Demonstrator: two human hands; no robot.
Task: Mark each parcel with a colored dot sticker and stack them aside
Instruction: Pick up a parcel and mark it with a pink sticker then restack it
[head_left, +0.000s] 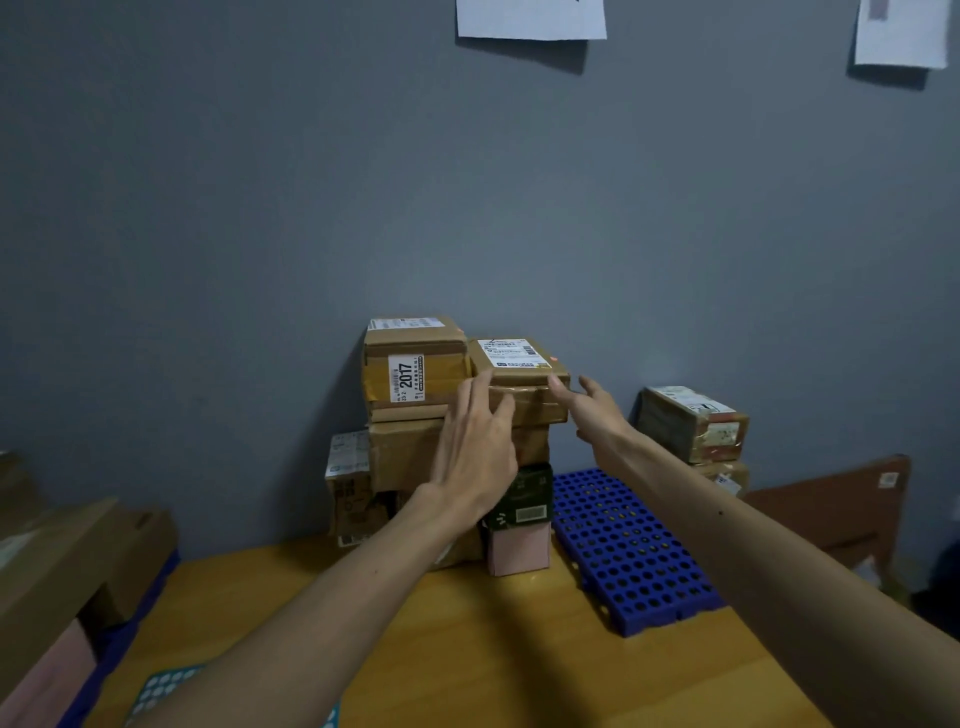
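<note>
Your left fingers (475, 395) lie straight and slightly spread against the front face of the top parcel (519, 364). Your right fingers (560, 388) reach straight to its right front corner, though I cannot tell whether they touch it. Neither your left hand (475, 452) nor your right hand (595, 413) grips, so they probably bracket the box to square it on the stack. A small orange dot (555, 358) at its top right edge suggests it is already marked. It sits touching the taller 2017 parcel (410, 374), with the wall (311, 208) behind, and its right end slightly overhangs the boxes below. You have room to the right, above the blue perforated panel (628, 545), short of the second stack (691, 423). The sticker sheet (161, 691) lies near the table (519, 665) edge.
</note>
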